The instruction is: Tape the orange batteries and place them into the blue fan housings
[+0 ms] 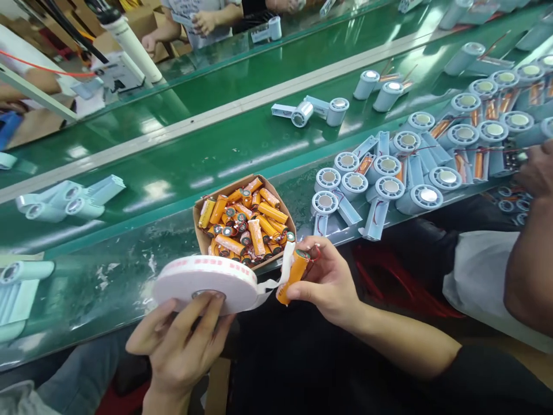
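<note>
A wide roll of white tape point(173, 291) with pinkish print on its rim is held by my left hand point(185, 334), two fingers pushed into its core. My right hand point(332, 282) pinches an orange battery cell point(296, 275) with thin red wire at its top end. A loose strip of white tape point(287, 260) runs from the roll to the cell and lies along its side. Just beyond both hands, a cardboard box point(199, 237) holds many orange cells, some with white strips on them.
Light-blue fan housings point(389, 166) crowd the bench edge at right. More pale-blue housings point(71, 199) lie at left. A green conveyor belt point(207, 144) crosses beyond the bench. A co-worker's hand point(538, 170) is at far right; other people sit across the line.
</note>
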{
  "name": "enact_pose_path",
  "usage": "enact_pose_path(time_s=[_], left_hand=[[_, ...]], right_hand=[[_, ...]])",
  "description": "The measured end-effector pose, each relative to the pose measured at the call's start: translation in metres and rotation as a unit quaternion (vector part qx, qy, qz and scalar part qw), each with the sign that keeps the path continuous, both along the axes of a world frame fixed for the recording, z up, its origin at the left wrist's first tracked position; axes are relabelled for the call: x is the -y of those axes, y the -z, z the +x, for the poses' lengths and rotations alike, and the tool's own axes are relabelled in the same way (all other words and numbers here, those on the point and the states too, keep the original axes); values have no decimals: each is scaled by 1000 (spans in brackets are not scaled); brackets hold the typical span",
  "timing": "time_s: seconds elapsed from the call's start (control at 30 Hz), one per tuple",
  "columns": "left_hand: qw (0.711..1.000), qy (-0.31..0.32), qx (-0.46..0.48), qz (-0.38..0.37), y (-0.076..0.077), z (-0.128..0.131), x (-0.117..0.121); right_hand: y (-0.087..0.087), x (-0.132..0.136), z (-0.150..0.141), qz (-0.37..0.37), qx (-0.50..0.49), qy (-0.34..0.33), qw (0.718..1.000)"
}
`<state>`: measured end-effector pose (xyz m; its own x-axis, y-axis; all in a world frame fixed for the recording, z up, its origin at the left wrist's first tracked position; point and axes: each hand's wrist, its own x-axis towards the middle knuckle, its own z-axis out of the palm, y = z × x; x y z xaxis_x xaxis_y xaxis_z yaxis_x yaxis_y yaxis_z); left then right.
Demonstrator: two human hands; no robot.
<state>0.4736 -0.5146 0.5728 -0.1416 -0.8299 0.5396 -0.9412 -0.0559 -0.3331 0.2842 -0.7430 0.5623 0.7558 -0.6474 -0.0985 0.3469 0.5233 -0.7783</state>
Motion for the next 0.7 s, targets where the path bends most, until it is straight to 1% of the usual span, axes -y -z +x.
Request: enact_pose_path(time_s=[0.1, 0.17, 0.23, 0.27, 0.37, 0.43, 0.53, 0.63, 0.67, 0.7], left_hand=[[1000, 1, 20, 16, 0, -1, -3], [1000, -1, 17, 3, -4, -6, 1], [1000, 3, -5, -13, -9, -11, 8], [1000, 15, -16, -9, -13, -13, 11], [997, 73, -21, 35, -24, -13, 19], [994, 95, -16, 58, -30, -11, 24], [995, 83, -33, 34, -32, -11, 28], [996, 82, -45, 12, -24, -13, 24], [995, 69, -77, 11, -21, -13, 21], [990, 37, -137, 6, -19, -13, 18]], right_hand=[[-1, 8, 2, -40, -5, 6, 999], [-2, 13, 3, -67, -2, 5, 998], [-2, 18, 4, -99, 3, 7, 995], [-2, 20, 4, -117, 4, 8, 993], [-2, 24, 5, -175, -12, 10, 984], [-1, 27, 4, -196, -28, 4, 980], [-2, 30, 5, -182, -29, -14, 983], [-5, 32, 4, -149, -34, -51, 987], [-6, 33, 4, -140, -41, -68, 987], [-6, 35, 4, -134, -48, -84, 986]])
